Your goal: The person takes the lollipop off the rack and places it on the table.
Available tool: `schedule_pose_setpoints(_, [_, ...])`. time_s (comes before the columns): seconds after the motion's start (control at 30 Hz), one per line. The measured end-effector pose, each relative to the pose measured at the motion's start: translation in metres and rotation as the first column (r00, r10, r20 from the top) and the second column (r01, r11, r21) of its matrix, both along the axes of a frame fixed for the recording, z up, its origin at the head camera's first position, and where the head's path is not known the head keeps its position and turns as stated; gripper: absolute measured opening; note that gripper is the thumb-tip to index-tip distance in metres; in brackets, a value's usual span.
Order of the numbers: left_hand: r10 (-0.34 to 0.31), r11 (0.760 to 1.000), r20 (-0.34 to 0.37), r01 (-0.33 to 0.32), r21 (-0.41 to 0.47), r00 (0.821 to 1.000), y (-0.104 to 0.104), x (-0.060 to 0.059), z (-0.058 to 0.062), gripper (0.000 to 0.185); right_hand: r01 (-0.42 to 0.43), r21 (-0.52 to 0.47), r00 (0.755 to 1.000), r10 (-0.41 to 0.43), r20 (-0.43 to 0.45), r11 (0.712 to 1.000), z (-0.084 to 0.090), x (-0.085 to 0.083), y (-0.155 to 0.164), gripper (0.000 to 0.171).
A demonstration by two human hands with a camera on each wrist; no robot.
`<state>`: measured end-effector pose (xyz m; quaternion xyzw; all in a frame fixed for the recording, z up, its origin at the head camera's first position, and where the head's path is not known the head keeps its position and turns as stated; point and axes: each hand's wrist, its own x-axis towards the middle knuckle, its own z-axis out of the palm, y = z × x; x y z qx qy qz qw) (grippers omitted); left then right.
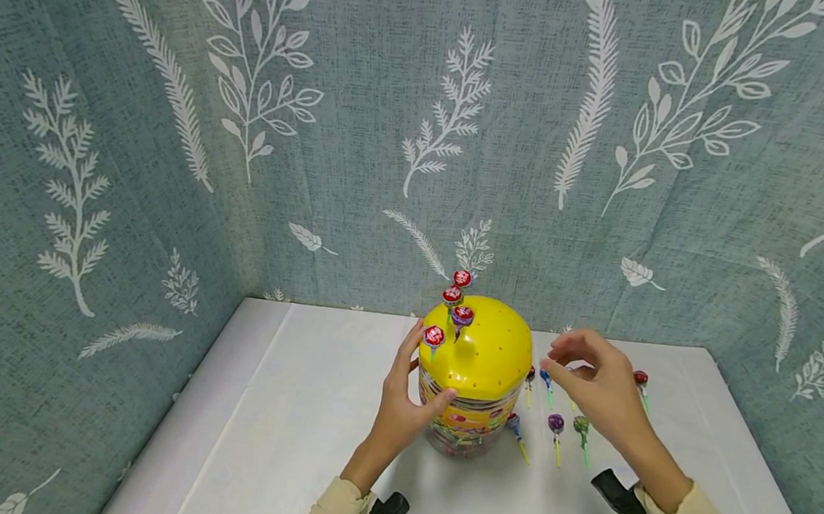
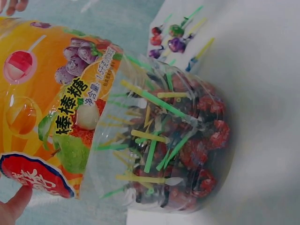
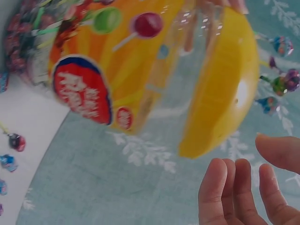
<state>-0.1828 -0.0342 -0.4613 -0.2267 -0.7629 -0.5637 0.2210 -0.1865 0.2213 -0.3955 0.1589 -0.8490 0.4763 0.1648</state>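
Observation:
A clear plastic jar (image 1: 464,442) with a domed yellow lid (image 1: 488,353) stands upright on the table. Several lollipops, among them one with a red wrapper (image 1: 434,336), stick up from holes in the lid's left part. My left hand (image 1: 400,406) holds the jar around its upper left side, thumb at the lid's front edge. Through the clear wall many lollipops with green and yellow sticks (image 2: 152,154) show inside. To the right of the lid, my right hand (image 1: 598,385) hovers above loose lollipops; its fingers are bent with a gap to the thumb (image 3: 279,150), holding nothing.
Loose lollipops lie on the white table (image 1: 290,412) right of the jar, including a purple one (image 1: 555,424), a green one (image 1: 581,426) and a dark red one (image 1: 640,377). Behind and at both sides hangs a leaf-patterned grey-green cloth (image 1: 366,118).

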Motion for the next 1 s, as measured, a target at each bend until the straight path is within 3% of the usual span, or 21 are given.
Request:
schedule_pose_setpoints(0.7, [-0.004,1.0,-0.008,0.004,0.0,1.0,0.0,0.0,-0.001,0.079,-0.205,-0.183,0.978,0.195,-0.069,0.961,0.017,0.0,-0.035,0.018])
schedule_pose_setpoints(1.0, [-0.004,1.0,-0.005,0.004,-0.001,1.0,-0.001,0.0,-0.001,0.078,-0.205,-0.191,0.978,0.192,-0.084,0.96,0.025,-0.006,-0.052,0.02])
